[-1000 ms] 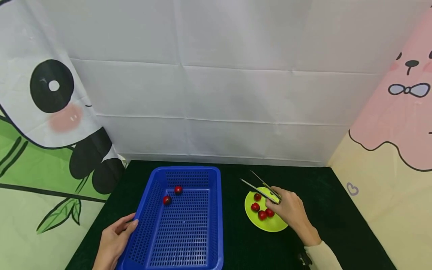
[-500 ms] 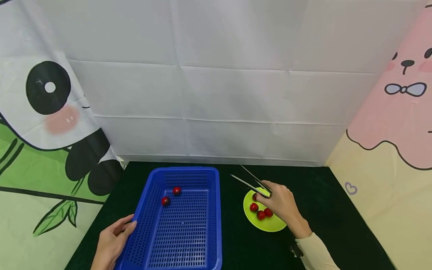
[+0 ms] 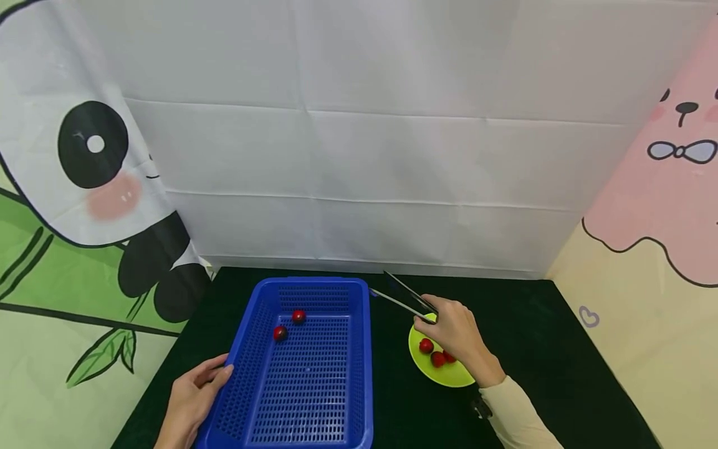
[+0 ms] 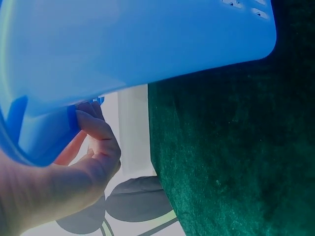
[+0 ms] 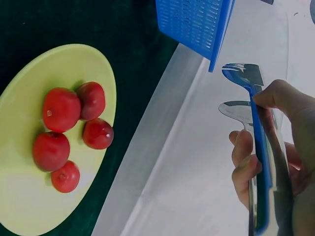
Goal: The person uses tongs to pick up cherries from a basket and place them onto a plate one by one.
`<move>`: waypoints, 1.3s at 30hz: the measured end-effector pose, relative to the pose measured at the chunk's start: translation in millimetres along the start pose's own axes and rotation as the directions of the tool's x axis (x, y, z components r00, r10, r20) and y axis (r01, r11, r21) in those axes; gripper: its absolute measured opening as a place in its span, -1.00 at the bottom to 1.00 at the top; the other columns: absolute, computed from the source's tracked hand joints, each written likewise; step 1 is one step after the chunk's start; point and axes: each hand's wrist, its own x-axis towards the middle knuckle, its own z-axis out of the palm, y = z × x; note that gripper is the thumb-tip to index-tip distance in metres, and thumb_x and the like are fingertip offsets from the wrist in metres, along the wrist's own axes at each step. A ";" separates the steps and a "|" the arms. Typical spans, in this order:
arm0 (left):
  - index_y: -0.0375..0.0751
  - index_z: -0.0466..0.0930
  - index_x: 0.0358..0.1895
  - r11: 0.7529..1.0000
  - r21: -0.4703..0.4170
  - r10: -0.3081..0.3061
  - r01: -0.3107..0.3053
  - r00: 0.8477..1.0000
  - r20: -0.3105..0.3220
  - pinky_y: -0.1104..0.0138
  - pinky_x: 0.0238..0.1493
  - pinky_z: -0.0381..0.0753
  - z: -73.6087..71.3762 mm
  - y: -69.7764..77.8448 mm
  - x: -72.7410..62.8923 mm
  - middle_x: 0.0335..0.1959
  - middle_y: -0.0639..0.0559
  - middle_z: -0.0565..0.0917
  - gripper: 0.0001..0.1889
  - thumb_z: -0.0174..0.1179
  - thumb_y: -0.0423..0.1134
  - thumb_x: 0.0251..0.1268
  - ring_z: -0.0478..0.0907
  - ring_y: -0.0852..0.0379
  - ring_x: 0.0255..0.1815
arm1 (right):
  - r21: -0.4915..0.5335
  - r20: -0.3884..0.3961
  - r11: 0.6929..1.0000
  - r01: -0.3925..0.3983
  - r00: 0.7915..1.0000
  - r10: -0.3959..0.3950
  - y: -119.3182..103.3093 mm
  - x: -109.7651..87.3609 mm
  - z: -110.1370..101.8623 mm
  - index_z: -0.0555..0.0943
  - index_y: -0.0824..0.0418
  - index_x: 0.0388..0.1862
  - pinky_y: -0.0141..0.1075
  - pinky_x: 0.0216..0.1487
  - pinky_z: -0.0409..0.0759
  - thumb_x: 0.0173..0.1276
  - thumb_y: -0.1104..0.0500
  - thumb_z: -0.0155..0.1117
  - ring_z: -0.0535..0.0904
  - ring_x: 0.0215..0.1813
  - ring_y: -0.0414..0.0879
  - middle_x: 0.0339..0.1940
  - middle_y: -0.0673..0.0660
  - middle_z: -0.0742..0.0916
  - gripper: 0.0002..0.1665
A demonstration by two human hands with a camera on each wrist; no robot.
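Note:
My left hand (image 3: 191, 396) grips the left rim of a blue perforated plastic basket (image 3: 367, 374); in the left wrist view its fingers (image 4: 101, 132) curl at the basket's edge. Two small round red fruits (image 3: 298, 317) lie in the far left part of the basket. My right hand (image 3: 457, 333) holds metal tongs (image 3: 406, 305) with the arms spread. Their tips point left, by the basket's far right corner, and nothing shows between them in the right wrist view. Below that hand is a yellow-green plate (image 3: 445, 377) with several red fruits (image 5: 61, 109), partly hidden in the head view.
A dark green cloth (image 3: 538, 349) covers the table. White sheeting (image 3: 359, 162) hangs behind the table's far edge. Printed cartoon sheets flank it, a panda (image 3: 92, 146) on the left and a pink figure (image 3: 662, 206) on the right.
My right hand and the tongs have moved left, from over the plate toward the basket's far right corner. The left hand keeps its grip, and the fruits stay where they were.

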 end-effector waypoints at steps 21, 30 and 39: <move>-0.39 0.40 0.44 1.000 -0.024 -0.019 0.019 0.999 0.026 0.23 -0.21 0.66 -3.0 -5.2 7.5 -0.04 -0.12 0.76 -0.34 0.27 0.00 0.48 0.68 0.12 -0.18 | -0.017 0.031 0.997 0.077 0.997 -0.076 -16.7 23.2 21.5 0.70 0.31 0.07 -0.39 -0.67 0.27 0.27 0.12 0.48 0.28 -0.68 -0.29 -0.49 -0.04 0.61 -0.56; -0.43 0.37 0.44 1.000 0.003 -0.014 0.013 1.000 0.026 0.20 -0.22 0.68 -1.8 -7.6 8.6 -0.04 -0.18 0.75 -0.30 0.25 0.03 0.49 0.67 0.11 -0.20 | -0.041 0.053 0.993 0.109 0.993 -0.107 -21.2 32.2 29.0 0.71 0.29 0.05 -0.41 -0.69 0.21 0.29 0.09 0.46 0.23 -0.72 -0.30 -0.60 -0.08 0.52 -0.59; -0.43 0.36 0.45 1.000 0.000 -0.020 0.020 0.999 0.035 0.17 -0.22 0.70 1.5 -6.3 10.4 -0.07 -0.16 0.75 -0.30 0.24 0.04 0.50 0.68 0.09 -0.21 | -0.019 0.092 0.995 0.101 0.991 -0.099 -25.9 40.3 34.8 0.69 0.33 0.10 -0.44 -0.69 0.17 0.30 0.09 0.48 0.20 -0.73 -0.30 -0.62 -0.07 0.45 -0.53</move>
